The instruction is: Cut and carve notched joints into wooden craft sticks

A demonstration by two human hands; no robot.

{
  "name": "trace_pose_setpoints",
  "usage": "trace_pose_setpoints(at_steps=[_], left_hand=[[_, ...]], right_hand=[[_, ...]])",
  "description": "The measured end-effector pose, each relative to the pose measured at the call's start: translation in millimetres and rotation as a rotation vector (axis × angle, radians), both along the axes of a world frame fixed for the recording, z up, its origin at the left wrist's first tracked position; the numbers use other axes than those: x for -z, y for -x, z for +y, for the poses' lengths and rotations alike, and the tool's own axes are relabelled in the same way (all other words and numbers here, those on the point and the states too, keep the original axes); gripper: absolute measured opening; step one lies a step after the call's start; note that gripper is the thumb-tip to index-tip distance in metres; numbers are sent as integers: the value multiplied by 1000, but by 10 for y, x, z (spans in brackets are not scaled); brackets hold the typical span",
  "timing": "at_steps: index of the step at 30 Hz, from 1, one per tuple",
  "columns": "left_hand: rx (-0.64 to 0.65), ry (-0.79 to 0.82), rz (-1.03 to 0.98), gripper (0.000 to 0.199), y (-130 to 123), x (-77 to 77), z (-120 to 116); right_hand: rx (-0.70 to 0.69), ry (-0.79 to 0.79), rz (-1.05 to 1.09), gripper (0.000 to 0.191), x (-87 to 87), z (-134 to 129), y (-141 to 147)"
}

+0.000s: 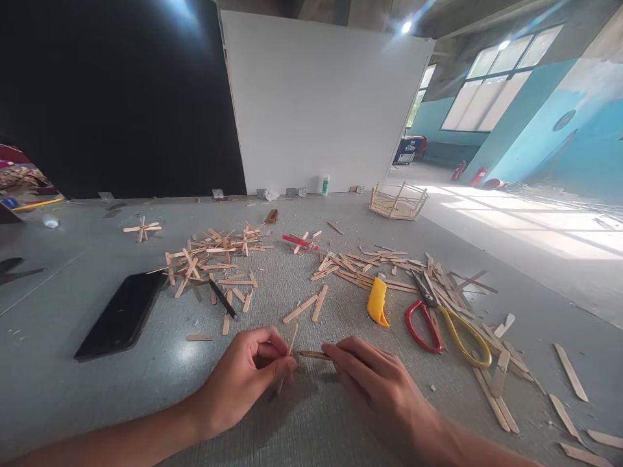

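Near the front middle of the grey table, my left hand (250, 370) pinches a thin wooden stick (293, 338) that stands roughly upright between thumb and fingers. Just to its right, my right hand (374, 383) is closed on the end of another wooden stick (314, 355), which points left toward the first one. A small gap shows between the two sticks. Beyond the hands lie two loose sticks (300, 309). A yellow cutter (377, 301) and scissors (431, 311) with one red and one yellow handle rest beyond my right hand.
A black phone (121, 314) and a black pen (222, 299) lie at the left. Stick piles (224, 243) spread across the middle and right. Farther back stand a small glue bottle (326, 185), a stick frame (399, 202) and a white panel (321, 97).
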State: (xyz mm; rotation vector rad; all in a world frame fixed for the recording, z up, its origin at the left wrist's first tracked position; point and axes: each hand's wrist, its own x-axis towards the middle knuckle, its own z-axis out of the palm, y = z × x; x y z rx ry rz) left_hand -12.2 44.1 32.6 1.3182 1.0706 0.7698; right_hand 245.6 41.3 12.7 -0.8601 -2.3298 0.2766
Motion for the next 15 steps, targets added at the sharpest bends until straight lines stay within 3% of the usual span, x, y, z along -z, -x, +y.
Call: trace_pose_setpoints(at_steps=[7,15], left_hand=[[53,-54,14,39,-41,-48,-4],[4,-20,-6,39,0,24,0]], right_hand=[[11,-8,-1,30,47,14,7],[10,-19,-1,30,0,4,27]])
